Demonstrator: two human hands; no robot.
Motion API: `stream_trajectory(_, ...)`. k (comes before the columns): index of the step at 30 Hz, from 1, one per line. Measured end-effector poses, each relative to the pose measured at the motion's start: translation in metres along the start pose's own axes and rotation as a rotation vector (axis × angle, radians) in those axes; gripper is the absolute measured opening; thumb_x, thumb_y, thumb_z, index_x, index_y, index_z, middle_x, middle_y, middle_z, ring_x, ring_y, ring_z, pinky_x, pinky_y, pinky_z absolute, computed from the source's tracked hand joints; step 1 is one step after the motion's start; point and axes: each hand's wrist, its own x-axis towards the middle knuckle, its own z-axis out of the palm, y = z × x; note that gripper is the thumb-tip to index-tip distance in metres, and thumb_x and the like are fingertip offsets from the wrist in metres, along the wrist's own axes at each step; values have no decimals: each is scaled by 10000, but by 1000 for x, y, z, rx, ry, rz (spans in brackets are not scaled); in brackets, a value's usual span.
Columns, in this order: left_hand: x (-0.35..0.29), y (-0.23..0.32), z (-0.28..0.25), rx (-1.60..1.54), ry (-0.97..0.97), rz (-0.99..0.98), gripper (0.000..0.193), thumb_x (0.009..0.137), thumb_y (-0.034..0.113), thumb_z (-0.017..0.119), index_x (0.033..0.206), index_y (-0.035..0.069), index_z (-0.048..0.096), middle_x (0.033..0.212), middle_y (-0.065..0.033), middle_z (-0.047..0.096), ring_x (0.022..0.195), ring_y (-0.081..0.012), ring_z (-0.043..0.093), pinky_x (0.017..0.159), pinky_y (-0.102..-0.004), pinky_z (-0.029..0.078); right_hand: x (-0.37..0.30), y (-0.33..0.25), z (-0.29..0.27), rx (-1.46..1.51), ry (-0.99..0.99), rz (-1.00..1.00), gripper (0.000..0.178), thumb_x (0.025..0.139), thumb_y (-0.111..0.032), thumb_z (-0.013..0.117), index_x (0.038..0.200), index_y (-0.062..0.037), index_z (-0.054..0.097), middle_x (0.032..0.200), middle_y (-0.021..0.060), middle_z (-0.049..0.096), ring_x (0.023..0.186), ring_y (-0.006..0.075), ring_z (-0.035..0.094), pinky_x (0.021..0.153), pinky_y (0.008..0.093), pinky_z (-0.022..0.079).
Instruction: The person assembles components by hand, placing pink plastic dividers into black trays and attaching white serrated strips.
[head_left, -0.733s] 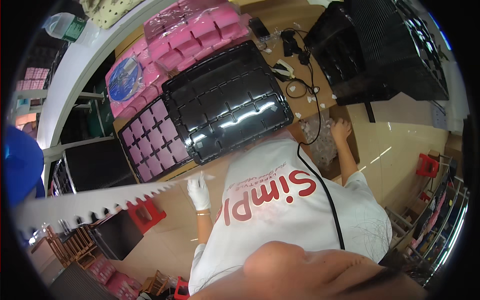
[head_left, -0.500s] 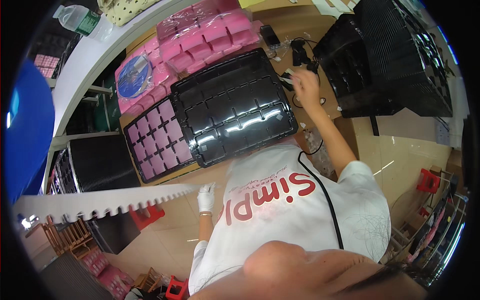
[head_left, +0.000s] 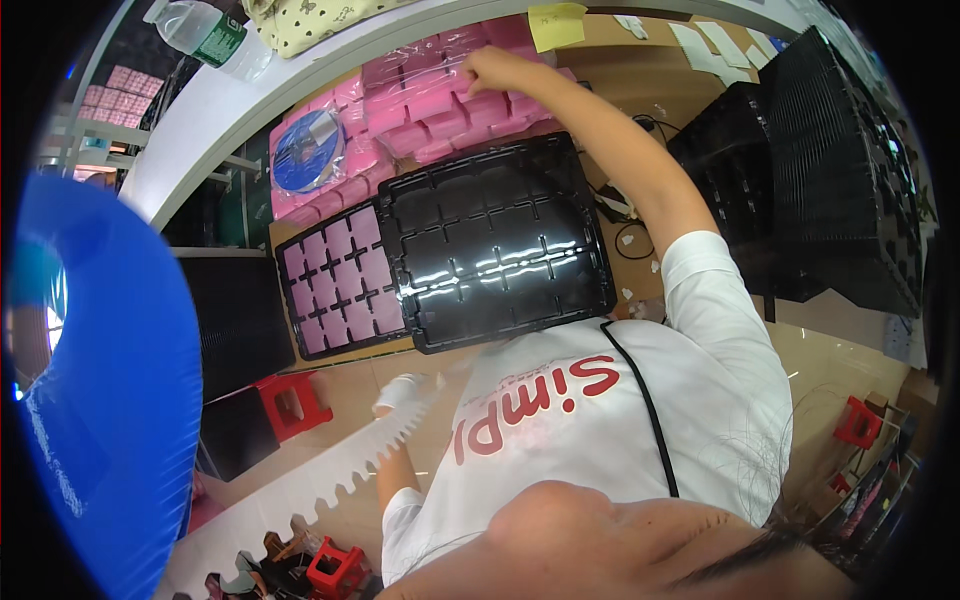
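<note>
My right hand (head_left: 494,70) reaches across to the stacked pink packs in clear plastic (head_left: 445,100) at the back. Its fingers are curled at the wrap; what they pinch, if anything, is too small to make out. My left hand (head_left: 398,393), in a white glove, is low beside my shirt. It is closed at the end of a long white strip with a notched edge (head_left: 310,490), which runs down to the lower left. Between my hands lies a black moulded tray (head_left: 490,225), partly over another black tray with pink-lilac squares (head_left: 340,280).
A large blue disc (head_left: 110,380) looms close on the left. A bagged blue reel (head_left: 308,150) lies on pink packs. Black tray stacks (head_left: 810,180) stand at the right, near cables (head_left: 632,240). A bottle (head_left: 208,38) sits on the shelf; red stools (head_left: 292,404) are on the floor.
My right hand has moved from the cables at the right to the pink packs at the back. My left hand has shifted slightly left; the white strip now slants downward. The view has shifted.
</note>
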Motion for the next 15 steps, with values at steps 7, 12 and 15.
stream_trajectory(7,55,1,-151,400,603,-5,203,798,264,615,940,136,683,940,-120,657,920,-313,627,766,-421,515,11,8,-20,193,-138,197,184,679,-175,769,815,-64,716,712,93,668,662,185,629,625,326,480)
stream_trajectory(12,85,153,-223,252,801,705,226,853,285,612,969,100,675,904,-142,650,831,-312,631,728,-404,517,0,-1,-10,523,-79,180,206,630,-117,792,796,-23,715,737,71,688,698,151,631,664,279,486)
stream_trajectory(15,111,204,-231,318,818,812,188,851,273,616,917,106,674,870,-129,642,815,-297,627,717,-399,508,2,-10,-8,672,-67,312,210,623,-116,821,782,-26,718,756,59,685,721,138,616,681,274,479)
